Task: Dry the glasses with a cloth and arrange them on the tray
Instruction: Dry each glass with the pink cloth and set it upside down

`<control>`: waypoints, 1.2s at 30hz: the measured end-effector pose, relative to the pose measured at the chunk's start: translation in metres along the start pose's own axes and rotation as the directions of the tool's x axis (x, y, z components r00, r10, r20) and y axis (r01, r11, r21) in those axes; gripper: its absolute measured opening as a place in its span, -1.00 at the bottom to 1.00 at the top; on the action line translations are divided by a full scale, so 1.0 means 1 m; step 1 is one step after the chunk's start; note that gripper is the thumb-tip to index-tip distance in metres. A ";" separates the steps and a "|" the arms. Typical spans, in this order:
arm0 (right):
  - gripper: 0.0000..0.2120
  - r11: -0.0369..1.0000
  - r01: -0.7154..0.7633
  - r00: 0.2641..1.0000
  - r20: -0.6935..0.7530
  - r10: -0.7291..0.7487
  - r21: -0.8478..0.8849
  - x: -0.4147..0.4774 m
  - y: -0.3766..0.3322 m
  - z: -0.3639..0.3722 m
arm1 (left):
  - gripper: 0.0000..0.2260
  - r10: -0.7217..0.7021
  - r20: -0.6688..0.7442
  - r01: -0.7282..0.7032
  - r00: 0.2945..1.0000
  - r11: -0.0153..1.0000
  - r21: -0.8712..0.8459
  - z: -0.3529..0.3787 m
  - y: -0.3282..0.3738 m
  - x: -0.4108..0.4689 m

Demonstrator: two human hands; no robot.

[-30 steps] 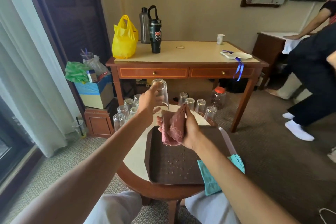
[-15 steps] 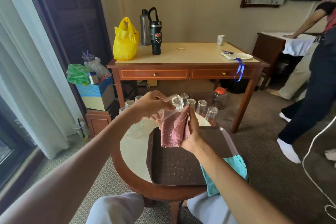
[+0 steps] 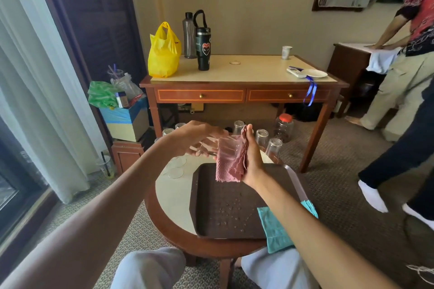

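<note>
My left hand (image 3: 193, 139) grips a clear glass (image 3: 215, 145) lying on its side above the far edge of the tray. Its open end points at the pink cloth (image 3: 231, 162), which my right hand (image 3: 252, 155) holds folded against the glass mouth. The dark brown tray (image 3: 225, 209) lies on the round table with water drops on it and no glasses. Several upturned glasses (image 3: 273, 149) stand at the table's far edge, partly hidden by my hands.
A teal cloth (image 3: 274, 230) hangs off the tray's near right corner. The round table (image 3: 173, 195) shows wet rings at its left. Behind stands a desk (image 3: 242, 82) with a yellow bag and bottles. Two people (image 3: 408, 91) move at the right.
My left hand tipped the glass from upright overhead down onto its side and brought it to the cloth. My right hand stayed put. The people at the right shifted.
</note>
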State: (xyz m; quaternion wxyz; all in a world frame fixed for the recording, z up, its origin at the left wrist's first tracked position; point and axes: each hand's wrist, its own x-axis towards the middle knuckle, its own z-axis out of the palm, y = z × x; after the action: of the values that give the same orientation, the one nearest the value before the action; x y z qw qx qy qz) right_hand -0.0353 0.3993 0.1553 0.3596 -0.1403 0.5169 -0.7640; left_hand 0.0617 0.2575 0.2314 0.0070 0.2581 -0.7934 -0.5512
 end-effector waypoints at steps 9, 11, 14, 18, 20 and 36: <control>-0.44 0.905 0.274 0.946 -0.077 -0.314 -0.327 0.004 0.008 0.015 | -0.63 -0.116 -0.229 0.083 0.966 0.985 -0.152 0.029 0.002 0.004; -0.41 0.899 0.262 0.945 -0.096 -0.313 -0.351 0.005 0.008 0.015 | -0.61 -0.182 -0.194 0.146 0.964 0.972 -0.183 0.029 0.001 0.002; -0.31 0.971 0.106 0.991 -0.061 -0.122 -0.216 0.005 0.005 0.012 | -0.60 0.114 -0.379 -0.080 0.918 0.991 0.104 0.034 -0.007 0.005; -0.43 0.952 -0.291 0.930 0.206 0.305 -0.098 -0.003 -0.010 0.004 | -0.65 0.760 -0.331 -0.509 0.559 0.630 0.587 0.031 -0.028 0.004; -0.49 0.897 -0.434 0.852 0.288 0.438 -0.082 -0.005 -0.011 0.002 | -0.67 0.864 -0.181 -0.619 0.470 0.469 0.630 0.025 -0.037 0.005; -0.42 0.893 -0.318 0.915 0.145 0.377 -0.319 0.006 -0.012 0.014 | -0.59 0.687 -0.409 -0.487 0.601 0.720 0.494 0.018 -0.038 0.003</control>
State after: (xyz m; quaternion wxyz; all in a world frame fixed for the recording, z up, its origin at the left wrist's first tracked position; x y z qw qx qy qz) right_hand -0.0365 0.3882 0.1712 0.5174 -0.1732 0.6003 -0.5848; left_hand 0.0694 0.2622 0.1898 0.3821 0.1265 -0.8741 -0.2720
